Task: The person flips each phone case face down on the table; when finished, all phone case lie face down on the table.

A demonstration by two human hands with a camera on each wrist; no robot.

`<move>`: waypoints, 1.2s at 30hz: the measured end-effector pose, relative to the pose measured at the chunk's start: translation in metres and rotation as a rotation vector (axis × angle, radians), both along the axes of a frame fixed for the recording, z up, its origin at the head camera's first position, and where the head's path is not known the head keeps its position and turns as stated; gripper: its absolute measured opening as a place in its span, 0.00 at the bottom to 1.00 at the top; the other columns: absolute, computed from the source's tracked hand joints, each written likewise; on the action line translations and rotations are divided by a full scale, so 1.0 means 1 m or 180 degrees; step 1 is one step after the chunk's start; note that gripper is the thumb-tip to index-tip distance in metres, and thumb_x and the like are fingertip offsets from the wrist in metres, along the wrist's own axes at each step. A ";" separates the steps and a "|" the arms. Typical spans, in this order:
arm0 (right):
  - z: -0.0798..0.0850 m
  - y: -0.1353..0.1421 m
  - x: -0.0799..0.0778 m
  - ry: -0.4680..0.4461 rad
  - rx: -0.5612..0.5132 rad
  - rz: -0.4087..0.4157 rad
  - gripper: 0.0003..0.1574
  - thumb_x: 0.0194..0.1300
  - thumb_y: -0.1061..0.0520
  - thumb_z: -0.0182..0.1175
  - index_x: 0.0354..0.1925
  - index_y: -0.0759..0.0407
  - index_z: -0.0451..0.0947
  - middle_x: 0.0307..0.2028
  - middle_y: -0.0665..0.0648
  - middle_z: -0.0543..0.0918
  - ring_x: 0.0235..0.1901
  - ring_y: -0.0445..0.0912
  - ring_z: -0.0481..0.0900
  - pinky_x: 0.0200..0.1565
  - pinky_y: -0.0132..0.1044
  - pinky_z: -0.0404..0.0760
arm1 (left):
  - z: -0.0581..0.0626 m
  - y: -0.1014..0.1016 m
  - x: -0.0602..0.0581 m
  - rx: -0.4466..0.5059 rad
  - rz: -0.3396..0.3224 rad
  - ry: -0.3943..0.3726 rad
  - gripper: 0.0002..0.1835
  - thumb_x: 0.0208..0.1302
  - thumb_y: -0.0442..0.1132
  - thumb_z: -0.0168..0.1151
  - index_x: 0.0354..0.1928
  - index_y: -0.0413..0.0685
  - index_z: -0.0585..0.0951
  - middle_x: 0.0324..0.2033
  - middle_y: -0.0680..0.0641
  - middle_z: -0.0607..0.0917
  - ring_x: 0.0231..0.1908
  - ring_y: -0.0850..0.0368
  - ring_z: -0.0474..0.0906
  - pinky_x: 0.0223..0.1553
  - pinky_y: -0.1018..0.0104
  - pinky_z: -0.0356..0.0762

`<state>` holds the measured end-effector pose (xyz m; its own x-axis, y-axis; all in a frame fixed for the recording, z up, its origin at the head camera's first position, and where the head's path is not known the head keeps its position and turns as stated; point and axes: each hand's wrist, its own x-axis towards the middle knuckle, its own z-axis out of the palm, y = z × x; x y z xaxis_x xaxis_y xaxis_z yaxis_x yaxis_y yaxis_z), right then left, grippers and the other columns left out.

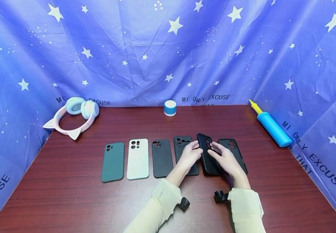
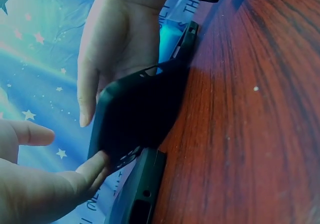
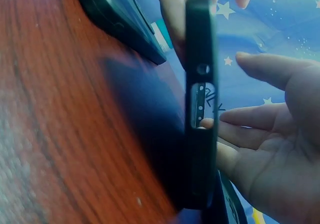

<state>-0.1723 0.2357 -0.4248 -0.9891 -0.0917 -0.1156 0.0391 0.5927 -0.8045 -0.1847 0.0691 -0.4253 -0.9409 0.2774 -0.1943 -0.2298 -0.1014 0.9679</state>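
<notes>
A black phone case (image 1: 208, 161) stands tilted on the table between both hands, its camera cutouts toward the back. My left hand (image 1: 189, 155) touches its left side with lower fingertips; a finger above stays apart in the left wrist view. From the right, my right hand (image 1: 224, 158) reaches to the same case with fairly straight fingers. One of its fingertips shows through the port slot in the right wrist view, while a higher digit stays off the case. Under the left hand lies another black case (image 1: 195, 170) with a wide camera cutout. A further black case (image 1: 233, 145) lies partly behind the right hand.
Left of the hands lie a black case (image 1: 162, 161), a white case (image 1: 138, 161) and a green case (image 1: 113, 163) in a row. Cat-ear headphones (image 1: 74, 131), a blue-and-white cylinder (image 1: 170, 108) and a blue pump (image 1: 274, 129) stand or lie farther back.
</notes>
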 end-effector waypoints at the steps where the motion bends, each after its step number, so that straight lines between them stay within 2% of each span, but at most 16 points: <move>1: 0.000 0.000 0.000 -0.0020 -0.0026 -0.0010 0.42 0.73 0.47 0.52 0.73 0.69 0.52 0.69 0.70 0.64 0.70 0.62 0.62 0.68 0.58 0.63 | 0.000 0.000 0.000 0.0030 -0.0010 0.0026 0.32 0.64 0.31 0.49 0.71 0.31 0.60 0.67 0.32 0.67 0.63 0.44 0.72 0.62 0.55 0.74; 9: -0.001 -0.002 -0.001 -0.0072 -0.0325 -0.0084 0.44 0.72 0.43 0.51 0.73 0.69 0.52 0.69 0.71 0.64 0.70 0.62 0.62 0.69 0.57 0.62 | -0.002 0.001 0.001 0.0331 -0.0228 0.0126 0.29 0.70 0.32 0.47 0.71 0.29 0.59 0.67 0.32 0.68 0.65 0.45 0.70 0.64 0.57 0.72; 20: 0.005 -0.011 0.000 -0.0068 -0.0396 -0.0048 0.42 0.73 0.45 0.51 0.73 0.68 0.54 0.67 0.72 0.67 0.67 0.61 0.67 0.67 0.55 0.67 | -0.004 0.002 0.000 0.0101 -0.0322 0.0238 0.27 0.67 0.31 0.47 0.68 0.32 0.65 0.64 0.34 0.73 0.62 0.49 0.73 0.60 0.61 0.76; 24: 0.006 -0.011 0.001 -0.0108 -0.0512 -0.0062 0.40 0.73 0.45 0.51 0.72 0.67 0.55 0.69 0.71 0.64 0.66 0.58 0.67 0.64 0.45 0.72 | -0.004 0.002 0.000 0.0089 -0.0335 0.0219 0.28 0.66 0.31 0.47 0.68 0.32 0.65 0.64 0.35 0.73 0.62 0.50 0.73 0.59 0.63 0.76; 26: 0.006 -0.011 0.000 -0.0146 -0.0665 -0.0074 0.39 0.74 0.46 0.51 0.72 0.67 0.56 0.70 0.70 0.62 0.65 0.55 0.68 0.60 0.35 0.75 | -0.003 0.002 0.001 0.0061 -0.0359 0.0223 0.28 0.67 0.31 0.47 0.68 0.32 0.65 0.65 0.35 0.72 0.63 0.51 0.73 0.59 0.64 0.77; 30: 0.004 -0.009 0.000 -0.0198 -0.1134 -0.0098 0.37 0.74 0.50 0.50 0.71 0.70 0.56 0.68 0.72 0.62 0.55 0.38 0.75 0.49 0.21 0.77 | -0.003 0.002 0.001 0.0066 -0.0368 0.0200 0.27 0.68 0.31 0.48 0.68 0.31 0.65 0.65 0.35 0.72 0.62 0.50 0.74 0.58 0.63 0.77; 33: 0.003 -0.008 0.000 -0.0171 -0.1433 -0.0089 0.35 0.74 0.54 0.49 0.70 0.72 0.55 0.66 0.74 0.64 0.47 0.27 0.75 0.45 0.20 0.78 | -0.003 0.002 0.002 0.0043 -0.0394 0.0177 0.26 0.69 0.32 0.48 0.68 0.31 0.65 0.65 0.35 0.71 0.62 0.49 0.74 0.59 0.61 0.77; 36: 0.002 -0.007 0.001 -0.0112 -0.1601 -0.0059 0.35 0.75 0.55 0.48 0.70 0.73 0.55 0.64 0.74 0.65 0.44 0.27 0.78 0.43 0.22 0.80 | -0.003 0.001 0.003 -0.0028 -0.0428 0.0139 0.26 0.70 0.33 0.47 0.68 0.31 0.65 0.66 0.35 0.70 0.64 0.49 0.72 0.60 0.59 0.76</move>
